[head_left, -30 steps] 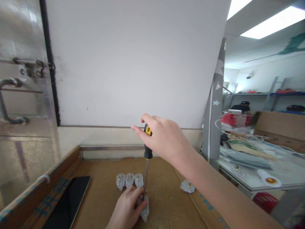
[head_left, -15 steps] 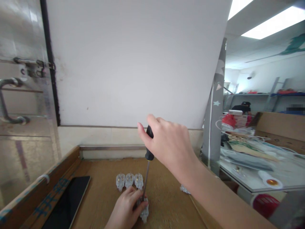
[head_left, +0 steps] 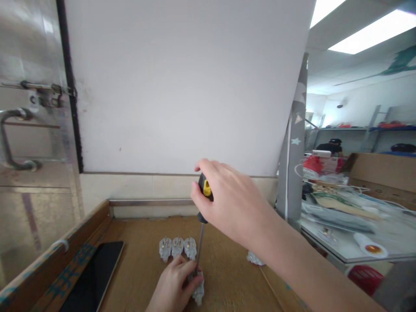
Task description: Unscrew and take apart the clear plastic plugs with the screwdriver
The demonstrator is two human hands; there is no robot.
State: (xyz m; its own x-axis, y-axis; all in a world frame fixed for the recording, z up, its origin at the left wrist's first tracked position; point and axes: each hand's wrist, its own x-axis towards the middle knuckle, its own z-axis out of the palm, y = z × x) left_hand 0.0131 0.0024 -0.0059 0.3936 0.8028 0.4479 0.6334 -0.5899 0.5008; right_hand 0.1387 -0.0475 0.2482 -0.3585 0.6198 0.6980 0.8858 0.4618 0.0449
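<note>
My right hand (head_left: 224, 190) is closed round the black and yellow handle of a screwdriver (head_left: 200, 242), which stands nearly upright. Its shaft runs down to a clear plastic plug (head_left: 199, 291) on the board; the tip is hidden by my fingers. My left hand (head_left: 177, 281) pinches that plug and holds it against the wood. Just beyond my left hand, three clear plugs (head_left: 177, 247) stand side by side in a row, with metal pins showing. More clear plastic parts (head_left: 255, 258) lie to the right, partly behind my right forearm.
A dark phone (head_left: 94, 277) lies on the wooden work surface (head_left: 139, 234) at the left, by the raised wooden edge (head_left: 81, 229). A white panel (head_left: 182, 86) rises behind. At the right, a cluttered table (head_left: 344, 242) stands, and a person (head_left: 329, 148) is far back.
My right hand has turned round the screwdriver handle, so its yellow part now shows. The thumb has come closer to the handle. My left hand stays on the plug.
</note>
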